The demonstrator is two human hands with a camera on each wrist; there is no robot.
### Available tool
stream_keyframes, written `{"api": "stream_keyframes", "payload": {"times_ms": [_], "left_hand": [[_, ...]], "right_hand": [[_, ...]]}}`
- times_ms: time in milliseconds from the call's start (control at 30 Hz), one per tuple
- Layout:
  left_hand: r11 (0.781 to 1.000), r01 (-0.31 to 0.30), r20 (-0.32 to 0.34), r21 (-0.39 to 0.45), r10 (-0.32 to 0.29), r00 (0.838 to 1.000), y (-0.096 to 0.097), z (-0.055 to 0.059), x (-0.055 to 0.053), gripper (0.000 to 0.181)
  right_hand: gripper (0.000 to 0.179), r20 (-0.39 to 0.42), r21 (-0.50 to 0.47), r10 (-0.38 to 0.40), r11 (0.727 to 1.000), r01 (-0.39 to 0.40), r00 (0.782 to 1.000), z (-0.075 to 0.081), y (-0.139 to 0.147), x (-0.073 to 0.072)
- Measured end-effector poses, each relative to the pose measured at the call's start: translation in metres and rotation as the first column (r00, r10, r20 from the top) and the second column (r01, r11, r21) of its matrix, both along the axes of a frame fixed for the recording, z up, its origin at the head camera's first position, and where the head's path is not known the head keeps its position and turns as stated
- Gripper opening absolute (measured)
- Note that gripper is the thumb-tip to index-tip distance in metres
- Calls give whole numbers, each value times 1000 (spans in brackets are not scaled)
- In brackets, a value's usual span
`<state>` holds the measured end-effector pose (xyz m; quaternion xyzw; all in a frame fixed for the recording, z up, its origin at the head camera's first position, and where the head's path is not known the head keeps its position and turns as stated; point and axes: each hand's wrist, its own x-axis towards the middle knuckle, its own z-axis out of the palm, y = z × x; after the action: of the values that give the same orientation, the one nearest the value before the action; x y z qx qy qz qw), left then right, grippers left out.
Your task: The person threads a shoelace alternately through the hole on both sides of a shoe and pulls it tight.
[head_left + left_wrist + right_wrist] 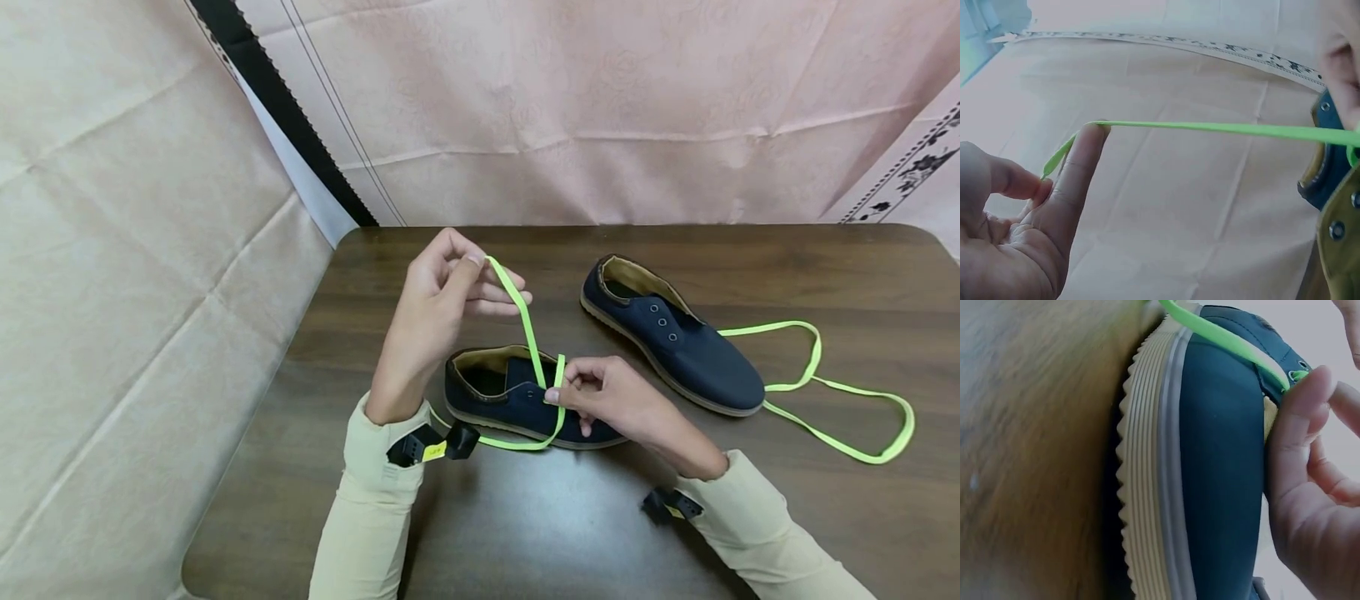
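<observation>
A navy shoe (487, 408) with a tan lining lies on the table, its toe to the right. A neon green shoelace (529, 329) rises from its eyelets to my left hand (431, 308), raised above the heel end. That hand pinches the lace's end, and in the left wrist view the lace (1210, 127) runs taut over the index fingertip. My right hand (618, 396) is over the front of the shoe, thumb and index finger pinching another stretch of lace beside the eyelets. In the right wrist view, the thumb (1313, 387) is right at the lace near an eyelet (1303, 364).
A second navy shoe (675, 342) sits behind and to the right, three eyelets showing unlaced on its side. Another green lace (817, 350) spreads in loops past its toe. The brown wooden table (300, 500) ends at a pale cloth backdrop (600, 100).
</observation>
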<state>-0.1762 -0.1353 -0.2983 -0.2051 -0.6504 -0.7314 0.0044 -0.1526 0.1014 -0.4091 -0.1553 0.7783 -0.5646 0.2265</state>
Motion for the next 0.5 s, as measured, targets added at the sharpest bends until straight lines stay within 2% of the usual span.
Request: {"api": "stream_keyframes", "payload": {"times_ms": [133, 333, 433, 500], "left_hand": [[999, -22, -27, 31, 23, 999, 0, 5, 6, 15], [996, -48, -45, 69, 51, 998, 2, 10, 13, 16], [998, -32, -43, 57, 34, 998, 2, 11, 14, 15], [1000, 1, -44, 23, 0, 999, 1, 10, 12, 14]], "right_hand": [[25, -16, 64, 4, 998, -3, 1000, 1, 0, 1], [28, -40, 105, 6, 994, -2, 999, 1, 1, 1], [32, -45, 124, 22, 992, -16, 999, 2, 2, 0], [34, -56, 145, 24, 989, -16, 998, 5, 4, -1]]}}
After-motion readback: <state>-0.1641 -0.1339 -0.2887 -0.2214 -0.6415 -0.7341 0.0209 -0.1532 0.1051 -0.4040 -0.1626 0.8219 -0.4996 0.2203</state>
